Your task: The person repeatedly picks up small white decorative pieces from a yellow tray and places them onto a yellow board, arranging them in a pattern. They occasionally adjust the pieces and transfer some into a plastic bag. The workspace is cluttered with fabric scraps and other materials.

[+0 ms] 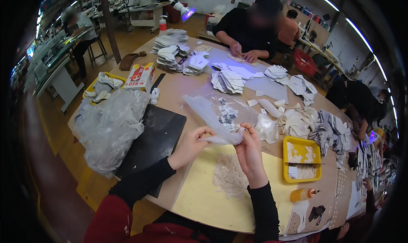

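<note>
Two hands work above the counter — the left hand and the right hand both pinch one clear plastic bag, held up between them over a pile of small pale pieces. One yellow tray sits right of the pile, one orange bottle below it, one black mat to the left — beside one heap of crumpled plastic

The clear plastic bag looks thin, glossy and crinkled, the yellow tray smooth plastic, the black mat matt, the tabletop dull wood.
</note>
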`<state>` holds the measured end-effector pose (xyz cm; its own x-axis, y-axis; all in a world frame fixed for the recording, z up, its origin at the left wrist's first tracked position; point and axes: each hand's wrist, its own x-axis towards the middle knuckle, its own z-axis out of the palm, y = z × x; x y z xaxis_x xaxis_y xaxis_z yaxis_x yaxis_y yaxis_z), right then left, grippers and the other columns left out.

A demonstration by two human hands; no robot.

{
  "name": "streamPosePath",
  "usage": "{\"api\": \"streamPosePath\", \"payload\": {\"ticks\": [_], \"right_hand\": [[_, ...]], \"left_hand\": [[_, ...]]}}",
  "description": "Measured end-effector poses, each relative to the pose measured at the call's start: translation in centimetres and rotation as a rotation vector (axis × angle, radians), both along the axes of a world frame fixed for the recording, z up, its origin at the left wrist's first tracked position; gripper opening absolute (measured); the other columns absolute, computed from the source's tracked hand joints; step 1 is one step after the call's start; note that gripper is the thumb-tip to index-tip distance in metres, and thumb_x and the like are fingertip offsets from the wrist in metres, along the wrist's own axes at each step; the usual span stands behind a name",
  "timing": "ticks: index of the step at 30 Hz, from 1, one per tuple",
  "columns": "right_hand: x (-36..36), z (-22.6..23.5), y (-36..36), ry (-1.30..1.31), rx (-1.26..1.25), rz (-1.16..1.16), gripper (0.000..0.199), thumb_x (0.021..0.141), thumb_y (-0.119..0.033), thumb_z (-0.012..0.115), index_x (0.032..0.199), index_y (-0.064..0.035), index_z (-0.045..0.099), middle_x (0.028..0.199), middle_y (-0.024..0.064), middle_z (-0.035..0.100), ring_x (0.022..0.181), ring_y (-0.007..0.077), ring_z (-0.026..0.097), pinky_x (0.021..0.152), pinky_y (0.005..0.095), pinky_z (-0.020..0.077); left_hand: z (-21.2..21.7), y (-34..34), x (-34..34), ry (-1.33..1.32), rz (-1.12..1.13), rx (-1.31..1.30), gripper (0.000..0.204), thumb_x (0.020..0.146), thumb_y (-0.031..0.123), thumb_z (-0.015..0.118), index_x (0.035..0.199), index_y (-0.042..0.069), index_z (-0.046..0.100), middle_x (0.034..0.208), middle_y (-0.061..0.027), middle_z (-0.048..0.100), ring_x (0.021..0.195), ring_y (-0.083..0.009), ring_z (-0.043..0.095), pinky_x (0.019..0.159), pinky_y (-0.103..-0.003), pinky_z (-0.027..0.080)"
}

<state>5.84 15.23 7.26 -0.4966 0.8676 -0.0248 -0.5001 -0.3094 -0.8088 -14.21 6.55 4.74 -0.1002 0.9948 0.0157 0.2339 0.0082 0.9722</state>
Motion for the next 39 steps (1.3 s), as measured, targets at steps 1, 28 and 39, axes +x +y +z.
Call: {"api": "streamPosePath", "payload": {"ticks": [1, 28, 39], "right_hand": [[-0.1, 0.0, -0.1, -0.023, 0.018, 0.000, 0.018, 0.105, -0.007, 0.055, 0.123, -0.0071, 0.057, 0.110, 0.0037, 0.063, 0.103, 0.0129, 0.061, 0.097, 0.0314, 0.0498], [1.0, 1.3, 0.3, -0.309, 0.161, 0.154, 0.037, 0.100, -0.018, 0.066, 0.133, -0.0031, 0.061, 0.114, 0.0064, 0.068, 0.104, 0.0148, 0.065, 0.093, 0.0323, 0.0517], [1.1, -1.2, 2.0, -0.229, -0.052, 0.198, 0.027, 0.105, -0.016, 0.057, 0.128, -0.0036, 0.062, 0.122, 0.0063, 0.070, 0.102, 0.0157, 0.069, 0.090, 0.0295, 0.0556]], "left_hand": [[-0.2, 0.0, -0.1, -0.107, -0.007, -0.012, 0.019, 0.096, 0.000, 0.056, 0.115, 0.002, 0.059, 0.102, 0.0009, 0.063, 0.100, -0.0053, 0.057, 0.088, -0.023, 0.045], [-0.8, 0.9, -0.3, -0.943, -0.010, -0.104, 0.037, 0.110, 0.018, 0.048, 0.142, -0.001, 0.051, 0.133, -0.0095, 0.067, 0.121, -0.0187, 0.064, 0.105, -0.037, 0.049], [-0.1, 0.6, 0.0, -0.566, -0.012, 0.096, 0.035, 0.107, 0.024, 0.059, 0.135, 0.003, 0.055, 0.132, -0.0087, 0.064, 0.122, -0.0165, 0.061, 0.105, -0.035, 0.048]]}}
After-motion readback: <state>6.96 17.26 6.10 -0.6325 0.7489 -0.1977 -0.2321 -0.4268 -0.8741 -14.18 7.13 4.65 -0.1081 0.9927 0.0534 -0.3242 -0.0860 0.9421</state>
